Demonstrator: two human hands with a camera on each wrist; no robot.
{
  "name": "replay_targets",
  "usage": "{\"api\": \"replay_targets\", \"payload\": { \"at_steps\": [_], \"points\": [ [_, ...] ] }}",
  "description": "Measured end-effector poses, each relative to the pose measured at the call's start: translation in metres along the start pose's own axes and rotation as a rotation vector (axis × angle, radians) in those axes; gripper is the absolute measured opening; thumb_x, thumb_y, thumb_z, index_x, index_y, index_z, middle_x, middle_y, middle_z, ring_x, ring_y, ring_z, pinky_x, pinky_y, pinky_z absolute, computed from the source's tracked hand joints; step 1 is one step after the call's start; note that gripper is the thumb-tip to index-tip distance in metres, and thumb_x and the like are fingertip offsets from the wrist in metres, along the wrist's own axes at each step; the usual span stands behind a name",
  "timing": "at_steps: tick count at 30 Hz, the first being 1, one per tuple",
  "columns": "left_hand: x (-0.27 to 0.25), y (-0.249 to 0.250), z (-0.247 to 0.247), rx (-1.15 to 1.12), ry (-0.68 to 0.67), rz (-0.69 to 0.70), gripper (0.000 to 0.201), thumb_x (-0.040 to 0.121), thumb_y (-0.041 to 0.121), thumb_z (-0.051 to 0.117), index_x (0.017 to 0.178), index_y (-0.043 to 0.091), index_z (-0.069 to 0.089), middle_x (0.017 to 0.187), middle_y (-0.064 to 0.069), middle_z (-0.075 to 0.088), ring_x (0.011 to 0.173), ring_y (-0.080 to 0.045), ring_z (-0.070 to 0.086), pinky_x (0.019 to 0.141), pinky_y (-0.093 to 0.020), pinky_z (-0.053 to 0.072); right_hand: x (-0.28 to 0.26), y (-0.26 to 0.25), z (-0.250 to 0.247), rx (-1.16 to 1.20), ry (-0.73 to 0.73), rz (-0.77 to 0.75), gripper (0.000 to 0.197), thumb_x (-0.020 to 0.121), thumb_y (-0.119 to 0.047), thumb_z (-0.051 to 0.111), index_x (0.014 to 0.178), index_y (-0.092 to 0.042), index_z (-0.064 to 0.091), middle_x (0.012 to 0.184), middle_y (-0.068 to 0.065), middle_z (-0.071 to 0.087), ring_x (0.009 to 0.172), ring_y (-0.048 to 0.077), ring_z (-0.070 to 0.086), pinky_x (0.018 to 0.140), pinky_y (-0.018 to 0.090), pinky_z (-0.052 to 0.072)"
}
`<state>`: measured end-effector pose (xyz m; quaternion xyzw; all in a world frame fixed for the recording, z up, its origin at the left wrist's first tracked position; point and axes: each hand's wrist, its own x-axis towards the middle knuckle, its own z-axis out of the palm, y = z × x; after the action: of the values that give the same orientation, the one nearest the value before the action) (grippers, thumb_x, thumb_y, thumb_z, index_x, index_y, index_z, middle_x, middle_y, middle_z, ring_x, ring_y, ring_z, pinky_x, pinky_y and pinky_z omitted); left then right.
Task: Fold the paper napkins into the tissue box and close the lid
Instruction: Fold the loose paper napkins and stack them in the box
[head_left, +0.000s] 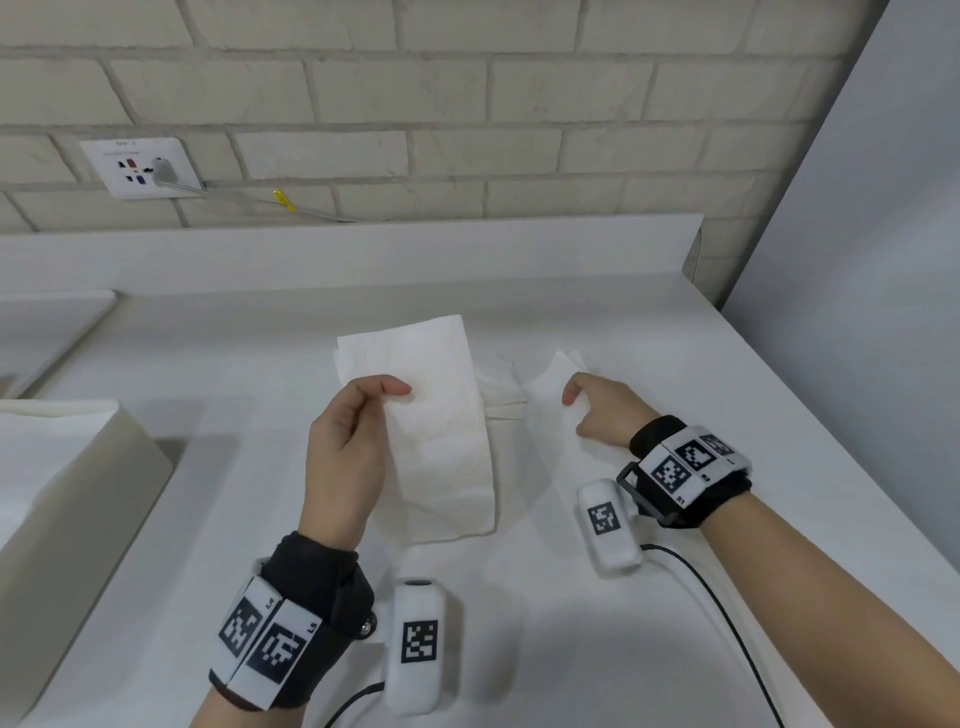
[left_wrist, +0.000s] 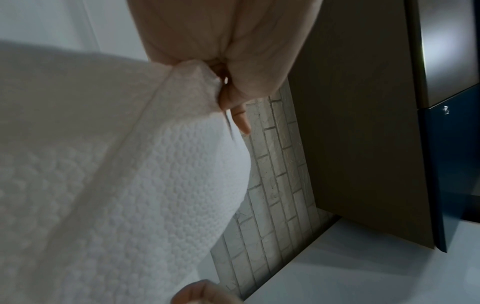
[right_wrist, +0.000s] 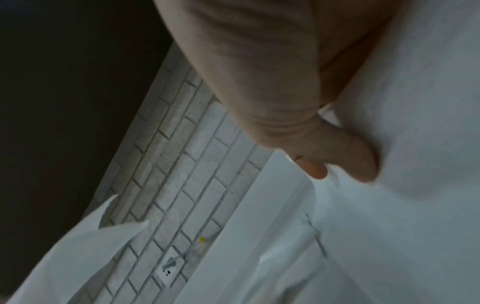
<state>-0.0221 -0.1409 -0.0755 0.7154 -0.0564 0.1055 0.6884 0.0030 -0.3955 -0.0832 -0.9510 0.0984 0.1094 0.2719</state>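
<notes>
My left hand (head_left: 384, 397) holds up a folded white embossed napkin (head_left: 447, 426) over the middle of the white counter (head_left: 597, 649), pinched between thumb and fingers. In the left wrist view the fingers (left_wrist: 233, 90) bunch the napkin's (left_wrist: 155, 185) upper edge. My right hand (head_left: 577, 410) pinches a second napkin (head_left: 550, 387) lying to the right; its thumb (right_wrist: 358, 156) presses onto that sheet (right_wrist: 415, 144). More loose napkins (head_left: 501, 397) lie between the two. The beige tissue box (head_left: 104, 493) stands at the left edge with its top open.
A raised ledge (head_left: 363, 249) and a brick wall run along the back, with a wall socket (head_left: 140, 169) and a plugged cable. A grey panel (head_left: 857, 234) bounds the right side where the counter edge slants off. A black cable (head_left: 727, 613) trails at the front right.
</notes>
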Motion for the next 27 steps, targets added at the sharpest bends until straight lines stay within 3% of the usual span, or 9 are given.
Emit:
{"api": "replay_targets", "payload": {
  "at_steps": [4,7,10,12,14,19,22,25,27],
  "points": [
    [-0.001,0.0,-0.001,-0.001,0.007,-0.014,0.043,0.095,-0.006,0.033,0.077,0.021,0.062,0.082,0.015,0.06,0.077,0.003,0.051,0.073,-0.015,0.038,-0.006,-0.006,-0.021,-0.011,0.164,-0.064,0.041,0.082,0.011,0.044,0.116,-0.008,0.054,0.124,0.011,0.049,0.109,0.024,0.048,0.079,0.024,0.035],
    [0.0,0.0,-0.001,0.001,0.012,-0.026,0.043,0.094,-0.005,0.033,0.078,0.022,0.062,0.085,0.013,0.06,0.079,0.0,0.051,0.075,-0.02,0.038,-0.016,-0.02,-0.029,0.023,0.355,-0.211,0.037,0.083,0.009,0.047,0.115,-0.007,0.056,0.122,0.009,0.05,0.11,0.024,0.049,0.086,0.024,0.035],
    [0.001,-0.001,0.0,0.008,0.03,-0.041,0.043,0.094,-0.005,0.033,0.08,0.023,0.062,0.085,0.011,0.059,0.076,0.0,0.05,0.072,-0.018,0.038,-0.029,-0.039,-0.029,0.174,0.491,-0.423,0.039,0.083,0.011,0.049,0.119,-0.005,0.057,0.116,0.005,0.053,0.107,0.013,0.048,0.082,0.007,0.031],
    [0.002,-0.001,0.0,0.015,0.044,-0.07,0.041,0.095,-0.003,0.034,0.085,0.024,0.063,0.079,0.007,0.053,0.066,-0.001,0.045,0.061,-0.012,0.036,-0.036,-0.052,-0.027,0.312,0.514,-0.549,0.044,0.082,0.012,0.052,0.123,-0.006,0.055,0.114,0.0,0.051,0.106,0.001,0.044,0.088,-0.003,0.026],
    [0.004,0.002,0.0,-0.004,0.034,-0.109,0.035,0.095,0.001,0.04,0.09,0.025,0.064,0.077,0.006,0.052,0.06,-0.001,0.042,0.055,-0.01,0.035,-0.041,-0.062,-0.022,0.455,0.481,-0.634,0.047,0.081,0.011,0.055,0.124,-0.01,0.054,0.116,-0.005,0.05,0.107,-0.006,0.042,0.094,-0.002,0.025],
    [0.004,0.016,0.001,-0.07,-0.03,-0.13,0.023,0.098,0.017,0.045,0.095,0.023,0.067,0.102,0.013,0.065,0.097,-0.003,0.055,0.09,-0.023,0.039,-0.045,-0.077,-0.004,0.684,0.304,-0.711,0.052,0.081,0.006,0.06,0.122,-0.023,0.048,0.129,-0.01,0.048,0.124,-0.002,0.04,0.105,0.01,0.027],
    [0.003,0.02,0.003,-0.07,-0.047,-0.116,0.02,0.097,0.025,0.048,0.097,0.023,0.068,0.105,0.012,0.066,0.103,-0.006,0.057,0.093,-0.027,0.039,-0.048,-0.084,0.005,0.716,0.237,-0.743,0.053,0.079,-0.001,0.06,0.121,-0.031,0.046,0.131,-0.01,0.047,0.126,-0.001,0.039,0.109,0.015,0.027],
    [0.005,0.017,0.0,-0.064,-0.012,-0.134,0.02,0.09,0.031,0.054,0.101,0.022,0.067,0.109,0.006,0.067,0.108,-0.013,0.059,0.096,-0.03,0.044,-0.055,-0.089,0.007,0.747,0.191,-0.787,0.054,0.079,-0.002,0.058,0.12,-0.033,0.044,0.129,-0.018,0.045,0.126,-0.007,0.037,0.108,0.013,0.025],
    [0.009,0.016,-0.003,-0.046,-0.026,-0.121,0.018,0.095,0.027,0.048,0.097,0.022,0.066,0.105,0.005,0.066,0.1,-0.012,0.06,0.089,-0.031,0.044,-0.061,-0.091,0.007,0.772,0.134,-0.845,0.054,0.08,-0.001,0.058,0.122,-0.03,0.042,0.13,-0.019,0.043,0.126,-0.009,0.035,0.108,0.011,0.023]
  ]
}}
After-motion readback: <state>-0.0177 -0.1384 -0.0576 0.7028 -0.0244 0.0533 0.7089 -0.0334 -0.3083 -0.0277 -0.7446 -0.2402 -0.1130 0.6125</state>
